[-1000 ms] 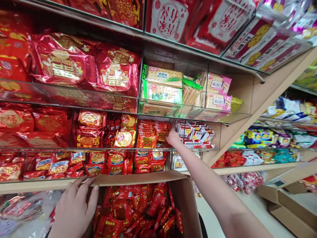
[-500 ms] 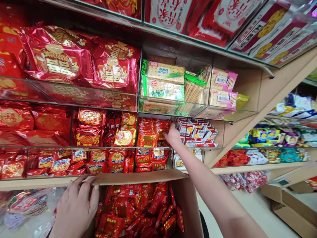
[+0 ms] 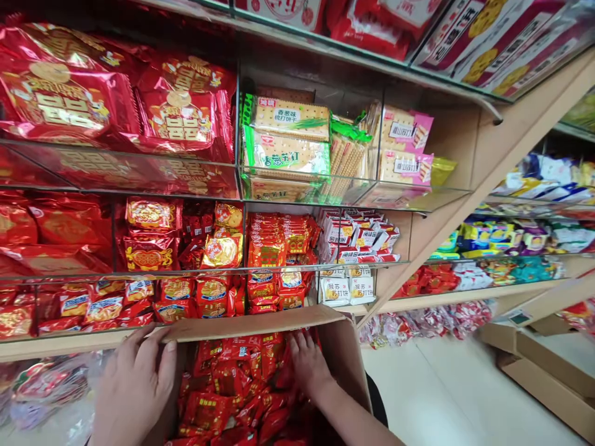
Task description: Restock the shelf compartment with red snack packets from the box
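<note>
An open cardboard box (image 3: 344, 359) stands below the shelves, filled with small red snack packets (image 3: 232, 384). My left hand (image 3: 134, 384) rests at the box's left side, its fingers curled over the edge of the raised flap (image 3: 251, 323). Inside the box, toward the back right, my right hand (image 3: 307, 365) lies on the red packets with its fingers spread and pointing away; its fingertips are partly among them. Just above the box, similar red packets (image 3: 283, 238) stand in rows in a shelf compartment.
Crackers in green-edged wrappers (image 3: 288, 148) lie on the shelf above. White-and-red packets (image 3: 362, 235) fill the neighbouring compartment. Large red bags (image 3: 69, 105) sit at upper left. Another cardboard box (image 3: 539, 378) stands on the floor at right, beyond the slanted wooden panel (image 3: 465, 204).
My right hand has come down from the red packets in the shelf compartment into the box. My left hand stays at the flap. The view has shifted slightly to the right.
</note>
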Demonstrator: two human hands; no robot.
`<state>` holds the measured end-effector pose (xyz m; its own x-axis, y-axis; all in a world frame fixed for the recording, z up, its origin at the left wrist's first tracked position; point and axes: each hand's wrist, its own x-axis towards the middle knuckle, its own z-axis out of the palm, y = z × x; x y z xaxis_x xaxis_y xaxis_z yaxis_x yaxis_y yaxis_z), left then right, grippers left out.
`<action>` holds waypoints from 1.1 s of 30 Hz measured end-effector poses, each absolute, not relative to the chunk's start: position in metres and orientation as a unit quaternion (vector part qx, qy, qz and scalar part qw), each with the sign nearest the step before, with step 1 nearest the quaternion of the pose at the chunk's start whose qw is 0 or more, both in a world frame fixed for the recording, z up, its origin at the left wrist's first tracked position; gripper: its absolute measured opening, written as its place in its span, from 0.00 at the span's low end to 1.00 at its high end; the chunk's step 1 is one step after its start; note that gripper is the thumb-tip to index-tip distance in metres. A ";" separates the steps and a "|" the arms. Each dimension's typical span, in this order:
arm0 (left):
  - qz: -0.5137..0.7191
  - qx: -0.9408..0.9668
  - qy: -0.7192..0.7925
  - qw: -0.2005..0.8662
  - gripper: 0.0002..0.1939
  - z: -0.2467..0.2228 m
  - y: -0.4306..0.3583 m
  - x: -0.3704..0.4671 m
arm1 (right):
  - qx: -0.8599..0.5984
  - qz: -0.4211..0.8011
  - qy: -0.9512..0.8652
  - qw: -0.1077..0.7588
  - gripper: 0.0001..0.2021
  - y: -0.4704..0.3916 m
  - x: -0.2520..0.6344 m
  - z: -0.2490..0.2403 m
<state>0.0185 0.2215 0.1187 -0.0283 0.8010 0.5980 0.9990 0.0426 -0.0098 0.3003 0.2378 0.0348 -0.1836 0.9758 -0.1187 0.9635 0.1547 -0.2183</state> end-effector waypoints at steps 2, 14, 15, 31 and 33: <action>-0.215 -0.660 -0.684 0.225 0.20 0.119 0.220 0.018 | -0.650 0.133 -0.748 0.023 0.31 0.245 0.304 0.035; -0.206 -0.653 -0.693 0.226 0.21 0.122 0.221 0.022 | -0.655 0.210 -0.720 0.093 0.14 0.236 0.304 0.033; -0.207 -0.656 -0.690 0.225 0.21 0.123 0.221 0.022 | -0.648 0.222 -0.722 0.097 0.15 0.235 0.304 0.034; -0.405 -0.683 -0.586 0.161 0.17 0.118 0.203 0.039 | -0.567 0.340 -0.664 0.350 0.08 0.215 0.321 0.055; -0.442 -0.709 -0.549 0.020 0.19 0.106 0.189 0.063 | -0.570 0.368 -0.613 0.405 0.13 0.209 0.320 0.062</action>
<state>0.0628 0.1886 0.1055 0.0068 0.7603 0.6495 0.7961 -0.3972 0.4566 0.3201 0.2093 0.0617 -0.0225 0.9968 0.0768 0.4001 0.0793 -0.9130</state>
